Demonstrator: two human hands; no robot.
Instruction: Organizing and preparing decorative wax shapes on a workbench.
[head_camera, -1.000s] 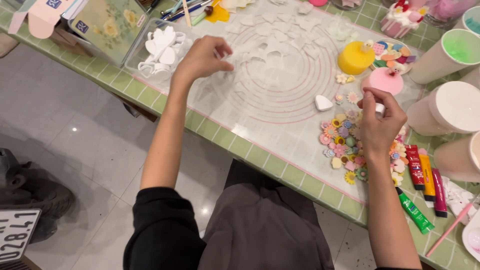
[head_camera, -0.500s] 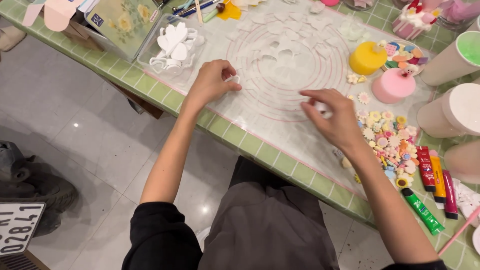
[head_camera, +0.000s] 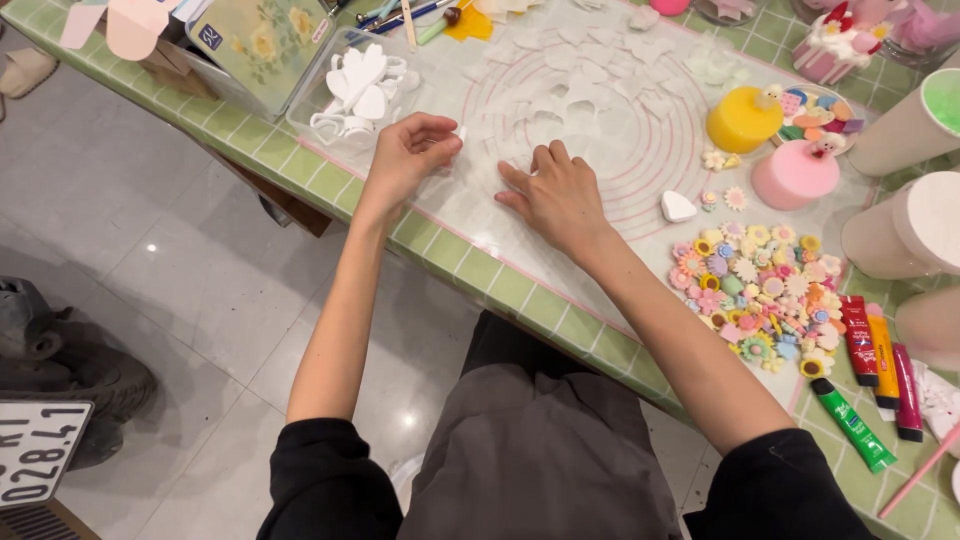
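Note:
My left hand (head_camera: 408, 152) hovers over the near left edge of a translucent mat with pink circles (head_camera: 640, 130), pinching a tiny white piece (head_camera: 459, 133) between thumb and fingertips. My right hand (head_camera: 556, 196) lies palm down on the mat beside it, fingers spread and pressing on the thin white cut-out shapes (head_camera: 560, 85) that cover the mat. A white heart-shaped piece (head_camera: 677, 207) rests just right of that hand.
A clear tray of white cutters (head_camera: 350, 88) stands left of the mat. To the right lie a heap of small coloured flower charms (head_camera: 765, 290), paint tubes (head_camera: 880, 350), a yellow cake (head_camera: 742, 118), a pink cake (head_camera: 795, 172) and pale cups (head_camera: 900, 235). The green tiled table edge (head_camera: 470, 265) runs diagonally.
My right hand has travelled left from the flower charms onto the mat and flattened there. My left hand has stayed at the mat's left edge, fingers now pinched together.

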